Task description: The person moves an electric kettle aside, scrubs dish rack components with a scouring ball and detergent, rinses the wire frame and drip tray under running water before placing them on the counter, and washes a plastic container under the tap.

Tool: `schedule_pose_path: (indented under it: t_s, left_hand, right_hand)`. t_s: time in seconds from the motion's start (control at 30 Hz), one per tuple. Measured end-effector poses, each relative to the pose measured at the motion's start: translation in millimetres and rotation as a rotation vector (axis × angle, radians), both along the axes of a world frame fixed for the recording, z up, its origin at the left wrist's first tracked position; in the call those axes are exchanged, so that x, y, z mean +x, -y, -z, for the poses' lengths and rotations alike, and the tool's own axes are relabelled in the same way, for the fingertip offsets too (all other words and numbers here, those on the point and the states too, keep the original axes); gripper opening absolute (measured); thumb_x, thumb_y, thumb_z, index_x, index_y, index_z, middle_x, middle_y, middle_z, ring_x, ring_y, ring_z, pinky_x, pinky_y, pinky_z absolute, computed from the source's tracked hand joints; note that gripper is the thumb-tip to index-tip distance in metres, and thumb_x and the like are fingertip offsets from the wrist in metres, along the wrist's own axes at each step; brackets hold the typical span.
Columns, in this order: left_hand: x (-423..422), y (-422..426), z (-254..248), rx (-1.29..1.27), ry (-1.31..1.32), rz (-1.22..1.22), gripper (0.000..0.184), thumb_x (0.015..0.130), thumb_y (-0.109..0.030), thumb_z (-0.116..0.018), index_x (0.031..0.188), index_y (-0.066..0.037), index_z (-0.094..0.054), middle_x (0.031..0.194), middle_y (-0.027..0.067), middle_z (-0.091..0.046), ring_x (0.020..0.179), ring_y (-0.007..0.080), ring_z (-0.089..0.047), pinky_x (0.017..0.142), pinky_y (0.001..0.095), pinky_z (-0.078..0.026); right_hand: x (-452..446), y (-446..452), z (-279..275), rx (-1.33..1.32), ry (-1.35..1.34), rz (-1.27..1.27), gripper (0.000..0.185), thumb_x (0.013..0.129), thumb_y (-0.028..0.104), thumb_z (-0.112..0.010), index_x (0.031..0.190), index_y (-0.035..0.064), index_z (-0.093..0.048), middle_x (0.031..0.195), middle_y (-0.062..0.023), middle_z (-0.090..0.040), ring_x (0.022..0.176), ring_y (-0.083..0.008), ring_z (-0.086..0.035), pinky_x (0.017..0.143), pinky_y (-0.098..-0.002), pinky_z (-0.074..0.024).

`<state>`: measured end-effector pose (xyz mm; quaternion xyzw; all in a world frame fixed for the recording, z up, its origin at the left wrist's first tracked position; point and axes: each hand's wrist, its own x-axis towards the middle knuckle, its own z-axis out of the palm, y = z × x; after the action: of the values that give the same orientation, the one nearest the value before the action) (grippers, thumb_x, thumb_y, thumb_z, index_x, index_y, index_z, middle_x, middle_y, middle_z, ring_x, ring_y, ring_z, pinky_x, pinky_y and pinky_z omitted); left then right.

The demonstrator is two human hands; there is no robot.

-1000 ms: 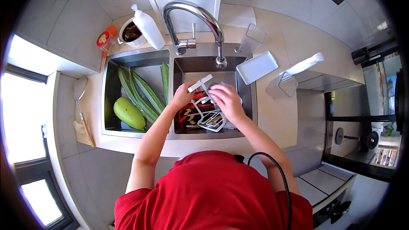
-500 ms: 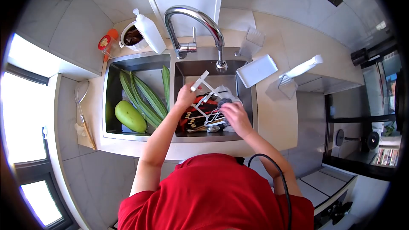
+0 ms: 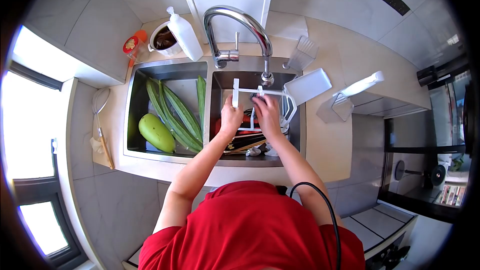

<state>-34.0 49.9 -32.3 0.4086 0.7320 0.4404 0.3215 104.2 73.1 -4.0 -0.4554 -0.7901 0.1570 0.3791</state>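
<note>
right fingers (image 3: 265,104) mostly hide a dark scrubber (image 3: 258,96).

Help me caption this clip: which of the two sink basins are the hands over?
The right basin, beneath the faucet: left hand and right hand are both over it with a white frame. The left basin holds green gourds instead.

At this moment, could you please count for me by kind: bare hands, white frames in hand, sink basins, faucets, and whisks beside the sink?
Left hand and right hand: 2
White frame: 1
Left basin and right basin: 2
Faucet: 1
Whisk: 1
Total: 7
</note>
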Motion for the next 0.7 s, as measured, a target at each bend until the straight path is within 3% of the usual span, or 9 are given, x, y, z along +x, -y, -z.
schedule_pose_path:
  t_s: [0.07, 0.23, 0.3, 0.33, 0.4, 0.47, 0.5, 0.63, 0.7]
  left_hand:
    - [-5.6, -1.9, 19.0, 0.030, 0.239, -0.103, 0.040, 0.081, -0.013, -0.055, 0.115, 0.007, -0.051, 0.097, 0.0266, -0.063, 0.093, 0.0375, -0.062, 0.079, 0.0397, -0.048]
    - [-6.9, 21.1, 20.7, -0.137, 0.288, -0.147, 0.031, 0.083, -0.012, -0.052, 0.106, 0.008, -0.055, 0.082, 0.0200, -0.063, 0.073, 0.0257, -0.062, 0.068, 0.0368, -0.047]
    - [-9.7, 21.7, 25.9, -0.093, 0.331, -0.248, 0.026, 0.084, -0.011, -0.049, 0.101, 0.007, -0.055, 0.075, 0.0142, -0.061, 0.066, 0.0196, -0.057, 0.062, 0.0351, -0.046]
    - [-13.0, 15.5, 12.2, -0.086, 0.463, -0.289, 0.022, 0.085, -0.012, -0.048, 0.097, 0.006, -0.054, 0.070, 0.0090, -0.057, 0.063, 0.0162, -0.053, 0.058, 0.0323, -0.043]
    - [-20.0, 9.8, 1.9, -0.083, 0.461, -0.229, 0.022, 0.085, -0.012, -0.047, 0.098, 0.004, -0.053, 0.067, 0.0054, -0.054, 0.057, 0.0135, -0.050, 0.051, 0.0301, -0.040]
    - [-19.1, 15.6, 1.7, -0.080, 0.433, -0.202, 0.021, 0.085, -0.013, -0.047, 0.098, 0.003, -0.053, 0.065, 0.0044, -0.053, 0.053, 0.0126, -0.048, 0.047, 0.0293, -0.039]
    - [-14.9, 17.3, -10.0, -0.101, 0.530, -0.225, 0.019, 0.086, -0.012, -0.047, 0.098, 0.001, -0.052, 0.063, 0.0030, -0.051, 0.050, 0.0114, -0.046, 0.044, 0.0284, -0.036]
    - [-16.5, 17.6, -20.3, -0.103, 0.718, -0.306, 0.013, 0.085, -0.012, -0.046, 0.095, -0.004, -0.051, 0.058, -0.0009, -0.044, 0.042, 0.0089, -0.038, 0.038, 0.0261, -0.030]
    - [-17.5, 20.4, -17.1, -0.147, 0.671, -0.328, 0.010, 0.085, -0.012, -0.047, 0.090, -0.005, -0.051, 0.057, -0.0016, -0.043, 0.041, 0.0089, -0.038, 0.038, 0.0272, -0.030]
  right_hand:
    - [-0.8, 12.6, 17.7, -0.021, 0.079, -0.133, 0.025, 0.075, 0.000, -0.063, 0.099, 0.0040, -0.065, 0.109, -0.0089, -0.055, 0.097, -0.0312, -0.051, 0.086, -0.0374, -0.0439]
    - [11.8, 53.3, 36.5, -0.159, 0.073, -0.229, 0.020, 0.076, 0.000, -0.061, 0.095, 0.0036, -0.065, 0.107, -0.0081, -0.057, 0.097, -0.0296, -0.051, 0.086, -0.0366, -0.0438]
    - [22.7, 73.2, 67.0, -0.257, 0.195, -0.329, 0.019, 0.077, 0.003, -0.061, 0.095, 0.0034, -0.065, 0.105, -0.0081, -0.058, 0.098, -0.0298, -0.051, 0.087, -0.0371, -0.0438]
    - [30.3, 81.7, 68.5, -0.460, 0.179, -0.386, 0.018, 0.078, 0.005, -0.061, 0.095, 0.0033, -0.065, 0.105, -0.0084, -0.059, 0.097, -0.0302, -0.053, 0.087, -0.0373, -0.0437]
    - [31.4, 76.0, 62.7, -0.344, 0.106, -0.296, 0.018, 0.078, 0.005, -0.061, 0.095, 0.0029, -0.065, 0.105, -0.0086, -0.059, 0.096, -0.0303, -0.053, 0.087, -0.0371, -0.0438]
    - [22.5, 55.3, 21.9, -0.161, 0.009, -0.107, 0.018, 0.078, 0.003, -0.061, 0.096, 0.0016, -0.064, 0.105, -0.0094, -0.059, 0.094, -0.0301, -0.054, 0.086, -0.0368, -0.0442]
    - [17.4, 39.7, 17.6, -0.106, -0.002, -0.074, 0.017, 0.078, 0.002, -0.060, 0.094, 0.0006, -0.064, 0.104, -0.0097, -0.058, 0.095, -0.0299, -0.053, 0.084, -0.0368, -0.0445]
    - [23.6, 55.1, 65.1, -0.165, 0.164, -0.156, 0.013, 0.077, 0.003, -0.061, 0.089, 0.0024, -0.064, 0.102, -0.0084, -0.059, 0.094, -0.0292, -0.054, 0.084, -0.0367, -0.0447]
    - [32.5, 58.1, 74.9, -0.207, 0.249, -0.235, 0.012, 0.076, 0.003, -0.061, 0.087, 0.0028, -0.065, 0.101, -0.0082, -0.060, 0.094, -0.0288, -0.054, 0.084, -0.0365, -0.0449]
